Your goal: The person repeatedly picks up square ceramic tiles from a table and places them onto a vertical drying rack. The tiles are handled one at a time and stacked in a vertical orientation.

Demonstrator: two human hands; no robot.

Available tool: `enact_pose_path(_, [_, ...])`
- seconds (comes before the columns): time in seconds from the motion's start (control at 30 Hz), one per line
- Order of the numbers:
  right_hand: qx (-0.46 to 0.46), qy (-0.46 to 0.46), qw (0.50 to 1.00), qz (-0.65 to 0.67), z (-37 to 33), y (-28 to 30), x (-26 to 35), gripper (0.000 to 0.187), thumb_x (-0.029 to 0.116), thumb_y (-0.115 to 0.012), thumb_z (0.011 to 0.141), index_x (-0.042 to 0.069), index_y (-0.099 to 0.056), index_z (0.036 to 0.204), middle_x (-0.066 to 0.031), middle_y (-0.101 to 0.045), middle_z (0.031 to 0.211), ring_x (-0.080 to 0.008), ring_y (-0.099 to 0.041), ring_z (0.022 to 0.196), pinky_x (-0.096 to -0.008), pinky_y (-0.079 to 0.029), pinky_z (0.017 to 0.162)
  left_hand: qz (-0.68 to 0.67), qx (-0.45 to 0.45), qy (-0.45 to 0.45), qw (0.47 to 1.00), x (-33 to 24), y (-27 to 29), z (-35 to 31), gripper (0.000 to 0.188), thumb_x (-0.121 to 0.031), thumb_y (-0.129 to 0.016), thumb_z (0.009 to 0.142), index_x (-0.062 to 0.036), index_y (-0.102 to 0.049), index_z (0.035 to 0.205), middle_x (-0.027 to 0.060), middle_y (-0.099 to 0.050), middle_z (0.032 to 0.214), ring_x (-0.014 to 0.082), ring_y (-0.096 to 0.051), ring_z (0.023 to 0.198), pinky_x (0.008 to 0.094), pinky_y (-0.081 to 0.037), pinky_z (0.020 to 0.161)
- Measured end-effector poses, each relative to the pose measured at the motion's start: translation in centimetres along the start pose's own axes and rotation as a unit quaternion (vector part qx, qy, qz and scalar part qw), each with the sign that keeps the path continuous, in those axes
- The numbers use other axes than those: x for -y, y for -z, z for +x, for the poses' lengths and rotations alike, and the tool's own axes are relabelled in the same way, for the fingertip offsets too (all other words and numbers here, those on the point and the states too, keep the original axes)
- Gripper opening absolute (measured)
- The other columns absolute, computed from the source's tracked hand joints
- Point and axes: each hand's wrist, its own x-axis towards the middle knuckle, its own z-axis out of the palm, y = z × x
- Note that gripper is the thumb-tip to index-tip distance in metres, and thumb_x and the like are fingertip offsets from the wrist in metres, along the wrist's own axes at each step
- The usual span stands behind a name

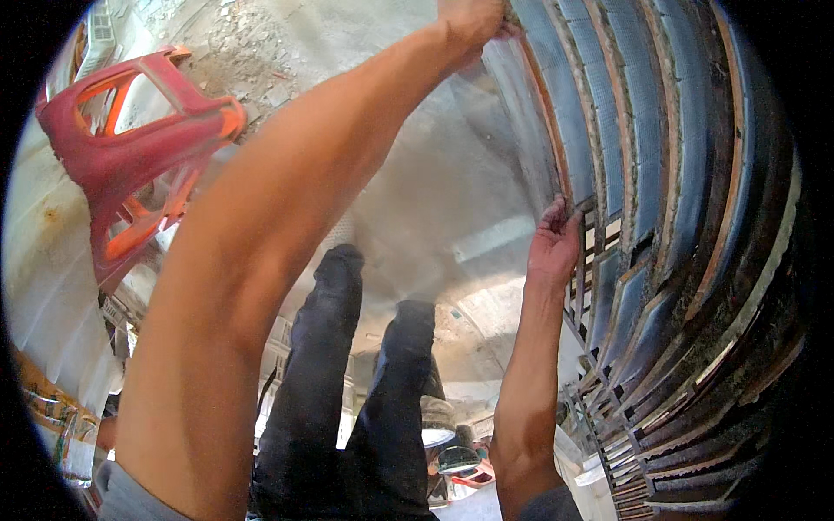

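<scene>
Rows of grey tiles (643, 156) with brown edges stand on edge along the right side. My left hand (473, 22) reaches far to the top of the view and closes on the upper edge of the nearest grey tile (521, 113). My right hand (553, 243) grips the same tile's edge lower down, fingers hooked between it and the tile behind. Between my arms, my legs in dark trousers (347, 408) point down to the floor.
A red plastic stool (130, 148) lies tilted at the upper left. Rubble and dust (243, 52) cover the pale concrete floor (434, 191) near it. Metal bowls and small items (447, 447) sit by my feet. More stacked tiles (678, 434) fill the lower right.
</scene>
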Motion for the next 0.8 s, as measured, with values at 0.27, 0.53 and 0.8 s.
enact_pose_path(0.27, [-0.004, 0.000, 1.000, -0.020, 0.3, -0.5, 0.9, 0.036, 0.017, -0.047, 0.092, -0.013, -0.044, 0.111, -0.0232, -0.055, 0.107, -0.0265, -0.058, 0.094, -0.0314, -0.052, 0.081, 0.139, 0.055, -0.023, 0.988, 1.9, -1.4, 2.8, 0.023, -0.013, -0.049, 0.086, 0.0027, -0.061, 0.073, 0.0135, -0.063, 0.066, 0.0198, -0.061, 0.050, 0.0286, -0.049, 0.044])
enact_pose_path(0.53, [0.048, -0.136, 0.989, 0.002, -3.4, -0.2, 2.0, 0.038, 0.026, -0.045, 0.092, -0.005, -0.047, 0.113, -0.0217, -0.056, 0.110, -0.0313, -0.055, 0.103, -0.0400, -0.049, 0.087, 0.033, -0.049, 0.058, 0.997, -1.9, -0.5, -9.5, 0.041, -0.035, -0.050, 0.088, 0.0027, -0.051, 0.104, 0.0145, -0.063, 0.092, 0.0236, -0.064, 0.081, 0.0343, -0.052, 0.065])
enact_pose_path(0.8, [-0.010, -0.325, 0.914, -0.242, -19.6, 0.5, -2.2, 0.034, 0.028, -0.039, 0.094, -0.001, -0.050, 0.108, -0.0176, -0.059, 0.105, -0.0291, -0.058, 0.097, -0.0407, -0.049, 0.084, 0.074, -0.263, 0.261, 0.926, 0.4, 6.6, -40.1, 0.037, -0.034, -0.049, 0.089, -0.0018, -0.054, 0.107, 0.0103, -0.064, 0.087, 0.0157, -0.059, 0.063, 0.0263, -0.046, 0.055])
